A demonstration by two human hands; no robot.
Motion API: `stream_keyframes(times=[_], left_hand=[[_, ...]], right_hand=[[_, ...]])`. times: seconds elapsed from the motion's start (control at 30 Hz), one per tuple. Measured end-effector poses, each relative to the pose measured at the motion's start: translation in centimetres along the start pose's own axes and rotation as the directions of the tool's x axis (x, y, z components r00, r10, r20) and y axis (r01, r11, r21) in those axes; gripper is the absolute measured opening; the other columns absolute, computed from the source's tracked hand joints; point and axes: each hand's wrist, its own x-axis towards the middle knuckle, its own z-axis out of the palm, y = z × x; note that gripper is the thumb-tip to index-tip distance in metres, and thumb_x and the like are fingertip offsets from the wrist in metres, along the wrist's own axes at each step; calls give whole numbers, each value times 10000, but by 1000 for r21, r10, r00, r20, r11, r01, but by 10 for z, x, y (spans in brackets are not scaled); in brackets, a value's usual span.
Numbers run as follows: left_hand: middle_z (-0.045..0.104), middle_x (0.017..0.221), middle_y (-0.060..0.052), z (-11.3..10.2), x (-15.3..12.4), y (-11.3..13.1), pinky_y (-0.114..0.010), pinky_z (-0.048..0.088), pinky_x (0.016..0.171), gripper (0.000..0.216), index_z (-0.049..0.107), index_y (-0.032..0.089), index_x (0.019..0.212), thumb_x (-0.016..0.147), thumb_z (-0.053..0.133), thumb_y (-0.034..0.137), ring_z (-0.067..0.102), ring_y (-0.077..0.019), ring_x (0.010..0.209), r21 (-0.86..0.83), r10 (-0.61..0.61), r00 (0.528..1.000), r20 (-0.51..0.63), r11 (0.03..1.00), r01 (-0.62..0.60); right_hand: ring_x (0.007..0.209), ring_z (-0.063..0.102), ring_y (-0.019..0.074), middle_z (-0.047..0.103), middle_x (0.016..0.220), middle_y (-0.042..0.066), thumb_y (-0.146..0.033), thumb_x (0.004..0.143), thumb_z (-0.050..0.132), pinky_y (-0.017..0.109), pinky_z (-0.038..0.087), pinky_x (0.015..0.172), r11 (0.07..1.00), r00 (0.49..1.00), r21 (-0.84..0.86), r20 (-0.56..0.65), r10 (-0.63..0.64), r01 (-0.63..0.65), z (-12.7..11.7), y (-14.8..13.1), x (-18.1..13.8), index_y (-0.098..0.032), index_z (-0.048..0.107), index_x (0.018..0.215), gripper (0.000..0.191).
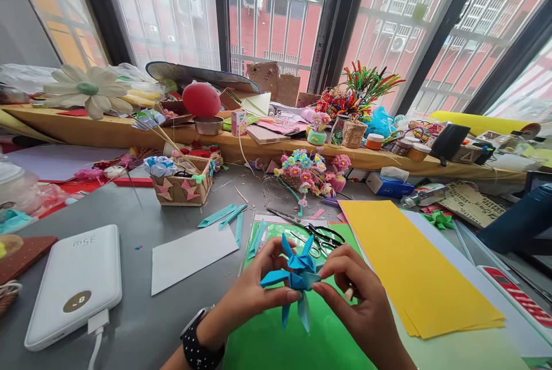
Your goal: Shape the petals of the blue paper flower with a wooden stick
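Note:
A blue folded-paper flower (297,278) with several pointed petals is held up between my two hands. My left hand (263,281) grips it from the left, thumb below and fingers behind. With thumb and forefinger, my right hand (353,295) pinches a lighter petal on the right side. Under both hands lies a green sheet (259,341). Just beyond the flower rest black-handled scissors (325,236). Light-blue folded paper strips (222,216) lie to the left, partly over a white sheet of paper (190,258).
A white power bank (77,283) with a plugged-in cable is at left. Yellow paper sheets (414,266) lie at right. A cardboard box (185,186) with paper flowers and a bunch of small colourful flowers (304,171) stand farther back, before a cluttered ledge (86,128).

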Motion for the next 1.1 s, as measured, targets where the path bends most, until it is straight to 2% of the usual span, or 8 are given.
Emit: stream_keyframes(times=[0.1, 0.27, 0.37, 0.47, 0.6, 0.7, 0.9, 1.1], left_hand=[[441, 999, -25, -1, 0, 0, -238, 391, 644, 528, 451, 255, 1067, 630, 734, 348, 461, -151, 813, 16, 39, 999, 19, 999, -40], [412, 1104, -38, -1, -1, -2, -243, 397, 660, 564, 434, 281, 1113, 637, 734, 321, 457, -151, 829, 21, 63, 998, 16, 998, -64], [449, 1023, -32, 1, -2, 0, -222, 378, 607, 550, 454, 270, 1097, 629, 739, 314, 457, -139, 775, 5, 55, 999, 1, 999, -55], [491, 830, -2, 4, -4, 2, -212, 345, 573, 572, 446, 262, 1111, 623, 739, 314, 461, -127, 701, -22, 56, 998, -18, 998, -56], [503, 799, 11, 6, -4, 7, -206, 348, 595, 448, 522, 253, 1032, 634, 725, 286, 462, -119, 700, -66, 41, 999, 18, 997, -40], [519, 840, 7, 7, -4, 12, -207, 362, 617, 430, 548, 257, 1016, 626, 729, 251, 476, -125, 738, -79, 22, 998, 63, 997, -17], [567, 794, 17, 10, -6, 19, -203, 383, 591, 437, 553, 245, 1003, 610, 739, 201, 530, -117, 680, -135, -67, 998, -7, 989, 65], [625, 768, 5, 6, 1, -2, -267, 438, 626, 482, 524, 226, 1026, 604, 755, 242, 621, -171, 660, -249, -143, 989, -30, 960, 131]], right_hand=[[489, 371, 84, 476, 683, -23, -285, 764, 613, 204, 320, 435, 1000, 1000, -25, 31, 5, -4, -1, 0, 1, -192, 547, 691, 135], [519, 411, 96, 477, 655, -17, -288, 775, 600, 202, 326, 447, 999, 998, -48, 55, -3, 6, -1, 3, -1, -184, 540, 663, 164], [522, 425, 96, 474, 645, -15, -264, 777, 588, 195, 315, 428, 999, 998, -35, 67, 7, -4, 0, 3, -2, -181, 542, 655, 155], [510, 430, 89, 474, 638, -17, -241, 770, 587, 186, 313, 413, 1000, 997, -25, 81, 3, -1, -1, 1, 0, -177, 545, 642, 149], [537, 466, 93, 492, 649, -12, -210, 764, 594, 183, 360, 448, 998, 996, -18, 74, -52, 54, -1, -2, 1, -174, 573, 665, 108], [552, 478, 92, 498, 658, -14, -191, 760, 605, 181, 382, 473, 997, 996, -13, 40, -80, 80, 0, -2, -1, -181, 588, 692, 71], [554, 493, 98, 515, 670, -8, -176, 760, 606, 187, 405, 470, 997, 997, -20, 8, -81, 81, 3, -3, -3, -191, 613, 725, 39], [563, 511, 116, 519, 653, 4, -160, 782, 563, 202, 423, 466, 994, 997, -80, 36, -69, 72, 4, 0, 2, -180, 606, 699, 95]])
